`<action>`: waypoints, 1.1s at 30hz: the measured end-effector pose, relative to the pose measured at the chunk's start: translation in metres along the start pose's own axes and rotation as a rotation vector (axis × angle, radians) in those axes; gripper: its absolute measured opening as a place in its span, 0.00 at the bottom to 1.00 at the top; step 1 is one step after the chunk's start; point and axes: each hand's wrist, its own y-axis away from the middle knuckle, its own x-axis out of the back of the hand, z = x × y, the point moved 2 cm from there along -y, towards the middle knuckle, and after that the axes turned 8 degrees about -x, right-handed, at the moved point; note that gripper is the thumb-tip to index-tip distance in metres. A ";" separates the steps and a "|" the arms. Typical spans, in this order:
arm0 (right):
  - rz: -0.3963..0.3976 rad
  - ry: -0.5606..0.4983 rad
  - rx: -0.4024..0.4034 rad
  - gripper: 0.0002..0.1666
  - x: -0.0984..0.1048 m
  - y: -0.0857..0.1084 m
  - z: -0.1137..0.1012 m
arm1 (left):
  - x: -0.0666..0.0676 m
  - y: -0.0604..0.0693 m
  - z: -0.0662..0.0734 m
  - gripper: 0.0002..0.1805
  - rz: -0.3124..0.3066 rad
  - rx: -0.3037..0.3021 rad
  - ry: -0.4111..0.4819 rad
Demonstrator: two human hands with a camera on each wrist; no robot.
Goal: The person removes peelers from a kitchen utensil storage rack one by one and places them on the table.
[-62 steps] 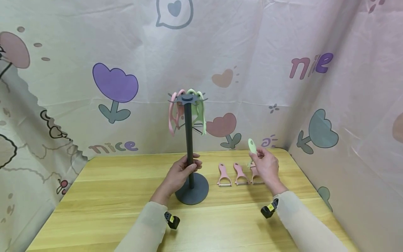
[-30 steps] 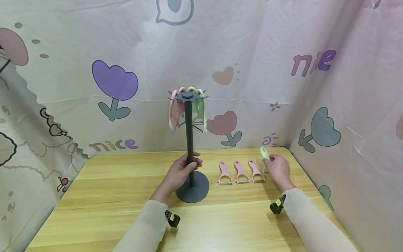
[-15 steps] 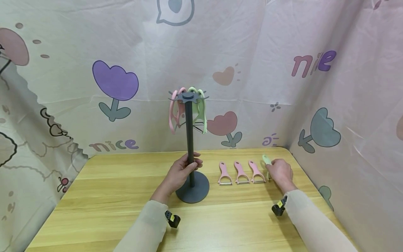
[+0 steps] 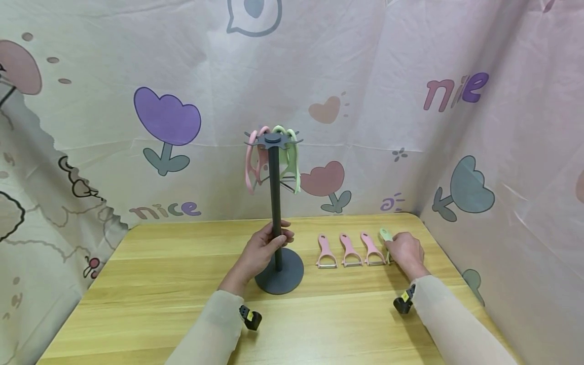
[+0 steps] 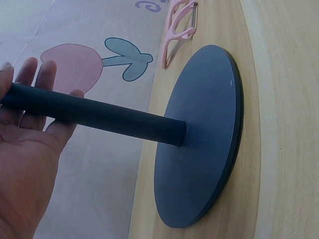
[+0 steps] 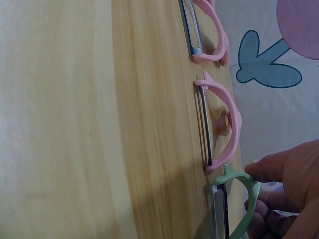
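Note:
My left hand [image 4: 262,253] grips the upright pole [image 4: 275,203] of a dark grey stand, fingers behind it and thumb in front. The left wrist view shows the pole [image 5: 114,119] running down into its round base [image 5: 204,139]. Over the table's right part, my right hand [image 4: 406,252] pinches a light green peeler [image 4: 386,234], low at the tabletop. In the right wrist view, the thumb touches the green peeler's curved frame [image 6: 252,191], and the other fingers curl beneath it; its handle is hidden there. Three pink peelers [image 4: 348,247] lie in a row beside it.
From the hooked top [image 4: 272,139] of the stand hang two pink peelers [image 4: 248,167] and two green peelers [image 4: 296,167]. The wooden table [image 4: 159,284] ends at a printed cloth backdrop [image 4: 219,187] behind and on the right.
My right hand has moved right with the green peeler, past the pink ones, and lowered it to the tabletop, uncovering the third pink peeler. My left hand stays on the pole.

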 end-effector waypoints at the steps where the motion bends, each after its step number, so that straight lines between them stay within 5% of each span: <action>1: -0.001 0.002 -0.006 0.17 -0.001 -0.001 0.000 | 0.000 0.000 0.000 0.18 0.001 -0.001 0.000; 33: -0.018 -0.001 -0.027 0.23 -0.007 0.000 0.005 | -0.001 0.001 0.001 0.18 0.004 -0.008 -0.009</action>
